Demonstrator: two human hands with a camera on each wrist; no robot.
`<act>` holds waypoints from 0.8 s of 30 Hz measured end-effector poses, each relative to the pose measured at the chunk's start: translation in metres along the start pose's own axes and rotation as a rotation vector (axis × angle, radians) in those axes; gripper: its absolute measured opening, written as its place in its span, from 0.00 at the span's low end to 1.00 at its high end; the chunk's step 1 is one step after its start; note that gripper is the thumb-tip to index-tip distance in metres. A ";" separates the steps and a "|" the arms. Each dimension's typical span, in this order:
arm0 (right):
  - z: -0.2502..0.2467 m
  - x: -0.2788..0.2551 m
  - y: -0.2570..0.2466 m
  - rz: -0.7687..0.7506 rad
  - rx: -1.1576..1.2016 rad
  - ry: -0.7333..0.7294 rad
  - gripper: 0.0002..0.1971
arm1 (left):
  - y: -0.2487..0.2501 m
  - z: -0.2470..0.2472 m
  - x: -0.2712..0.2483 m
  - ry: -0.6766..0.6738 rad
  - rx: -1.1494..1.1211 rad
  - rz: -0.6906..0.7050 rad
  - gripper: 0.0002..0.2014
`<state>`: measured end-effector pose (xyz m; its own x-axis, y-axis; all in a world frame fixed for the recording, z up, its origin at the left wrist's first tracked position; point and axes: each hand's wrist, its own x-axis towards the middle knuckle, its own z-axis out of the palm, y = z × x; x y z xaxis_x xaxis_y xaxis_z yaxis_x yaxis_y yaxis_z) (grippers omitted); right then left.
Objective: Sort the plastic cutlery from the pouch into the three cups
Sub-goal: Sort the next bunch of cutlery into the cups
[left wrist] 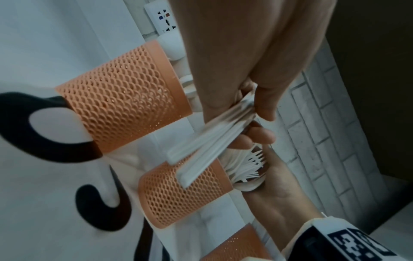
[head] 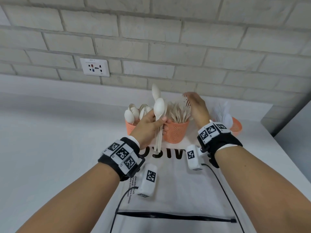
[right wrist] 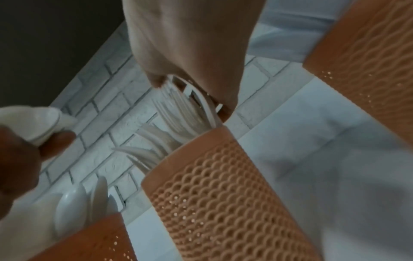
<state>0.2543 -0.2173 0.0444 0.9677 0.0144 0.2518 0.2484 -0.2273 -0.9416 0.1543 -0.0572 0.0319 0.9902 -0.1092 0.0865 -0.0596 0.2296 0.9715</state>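
Note:
Three orange mesh cups stand in a row at the far end of the pouch (head: 176, 185). The left cup (head: 130, 127) holds spoons, the middle cup (head: 176, 132) forks, the right cup (head: 236, 126) clear knives. My left hand (head: 160, 122) grips a bundle of white spoons (head: 159, 107) by the handles, bowls up, between the left and middle cups. The handles (left wrist: 208, 146) hang in front of the middle cup (left wrist: 178, 196). My right hand (head: 191, 105) hovers over the fork cup (right wrist: 223, 194). Its thumb and fingers (right wrist: 223, 106) pinch the head of a fork (right wrist: 201, 100).
A brick wall with a socket plate (head: 94, 67) rises just behind the cups. The white counter (head: 50, 140) extends to the left, and its edge drops off at the right (head: 272, 137). Black cables (head: 223, 190) trail from the wrist cameras across the pouch.

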 end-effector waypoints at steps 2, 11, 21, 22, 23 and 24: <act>0.001 0.004 0.004 0.032 -0.176 -0.024 0.20 | 0.000 0.000 0.000 -0.005 -0.005 0.001 0.05; 0.008 -0.033 -0.045 -0.408 -0.168 0.101 0.15 | 0.005 0.002 -0.005 0.091 0.021 0.020 0.06; 0.055 -0.075 -0.042 0.236 0.761 -0.341 0.07 | 0.005 0.002 -0.009 0.234 0.602 0.264 0.23; 0.055 -0.074 -0.042 0.236 0.805 -0.346 0.08 | 0.008 -0.001 -0.012 0.192 0.532 0.262 0.26; 0.055 -0.073 -0.042 0.238 0.830 -0.346 0.08 | 0.011 -0.004 -0.016 0.149 0.451 0.247 0.29; 0.054 -0.072 -0.042 0.239 0.845 -0.337 0.08 | 0.013 -0.006 -0.019 0.106 0.378 0.228 0.31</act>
<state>0.1765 -0.1564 0.0541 0.9260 0.3696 0.0772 -0.1372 0.5199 -0.8431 0.1355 -0.0464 0.0420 0.9527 0.0072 0.3040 -0.3002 -0.1354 0.9442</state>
